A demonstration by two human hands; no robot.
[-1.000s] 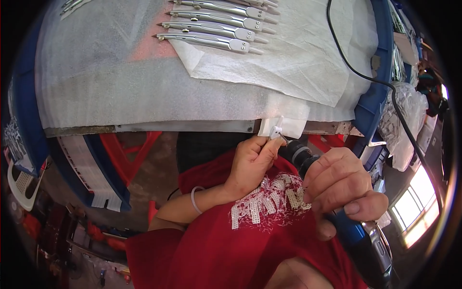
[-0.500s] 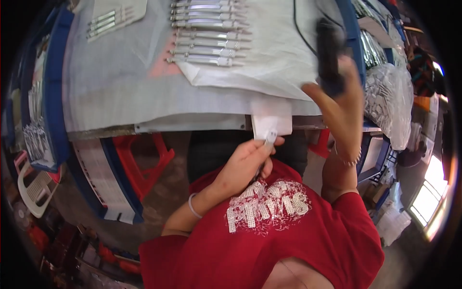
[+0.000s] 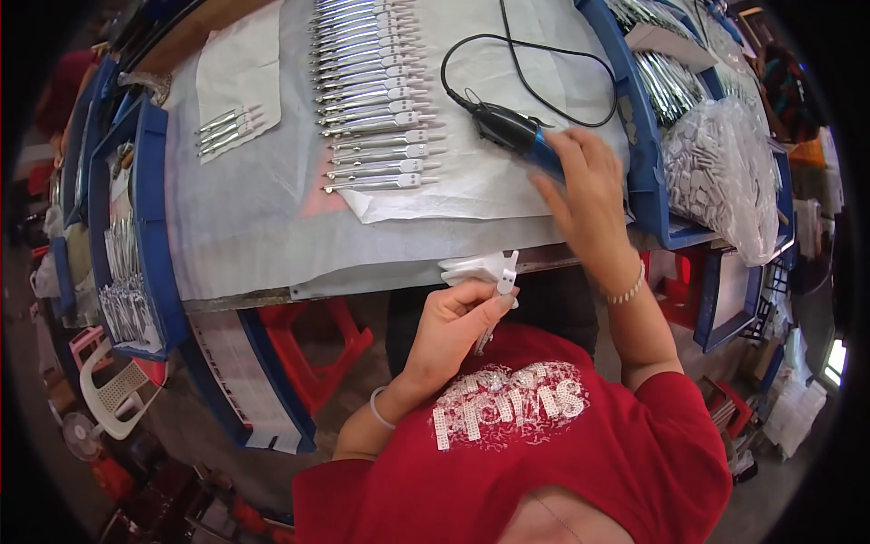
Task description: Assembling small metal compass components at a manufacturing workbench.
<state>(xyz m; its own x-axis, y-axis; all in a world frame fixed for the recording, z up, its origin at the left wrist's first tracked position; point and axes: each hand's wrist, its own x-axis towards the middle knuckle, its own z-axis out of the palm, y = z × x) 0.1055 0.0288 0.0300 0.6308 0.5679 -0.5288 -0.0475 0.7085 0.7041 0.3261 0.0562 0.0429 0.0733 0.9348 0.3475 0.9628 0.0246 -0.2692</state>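
Observation:
My left hand [image 3: 453, 331] is closed in front of my shirt, just off the table's near edge. It pinches a silver drawing compass with a white, pronged head [image 3: 506, 275]; the lower part is mostly hidden by my fingers. A folded white sheet [image 3: 467, 267] is beside that head. On the cloth to the right lies a black and blue corded electric screwdriver [image 3: 512, 131]. My right hand [image 3: 589, 186] has its thumb and fingers around the blue end. A long row of silver compasses with white heads [image 3: 385, 118] lies left of the screwdriver.
Several more compasses [image 3: 231, 130] lie on a paper at the far left. Blue bins flank the table; the left bin [image 3: 156, 245] holds metal parts. At right are a bag of white pieces [image 3: 716, 172] and metal rods [image 3: 666, 86]. The black cable [image 3: 517, 68] loops over the cloth.
The screwdriver, blurred in my right hand before, now rests on the cloth farther left. My left hand has turned the compass, and the white sheet has shifted left. The view has tilted.

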